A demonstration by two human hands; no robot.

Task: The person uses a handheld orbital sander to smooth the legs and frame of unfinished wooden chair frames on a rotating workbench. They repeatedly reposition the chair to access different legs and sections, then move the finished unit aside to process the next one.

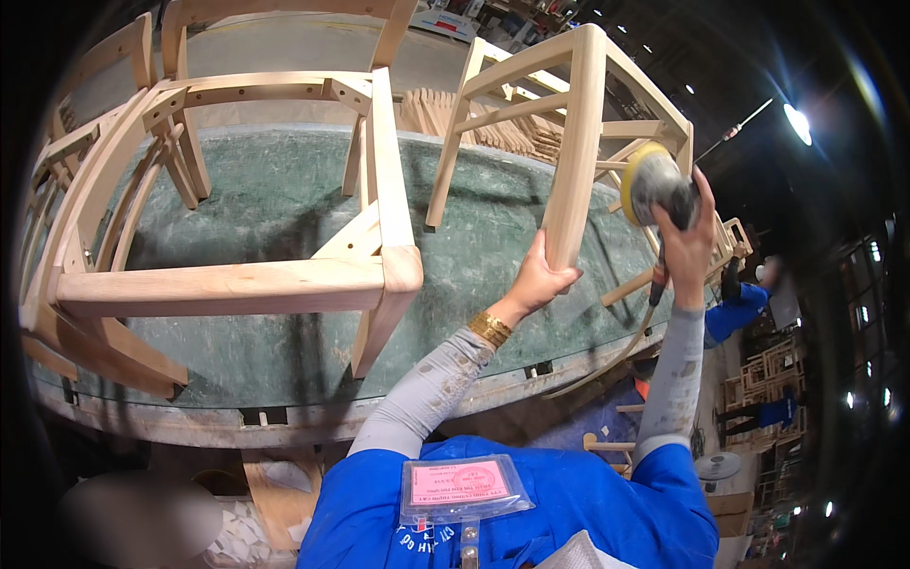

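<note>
On the table (464,275) are 2 chair frames: the left frame (227,287) and, apart from it, the right frame (582,114). The left hand (544,277) is on the lower end of the right frame's near leg (573,190). Right of that leg is the sander (654,180), in the right hand (690,242). The hose (657,284) hangs below that hand. Wood parts (445,114) lie behind the table, between the 2 frames. A person (739,308) is farther right, beyond the sander.

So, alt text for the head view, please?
A person's right hand holds a disc sander beside a wooden chair frame, whose leg the left hand grips. A seatless chair stands to the left on the green worktable.
</note>
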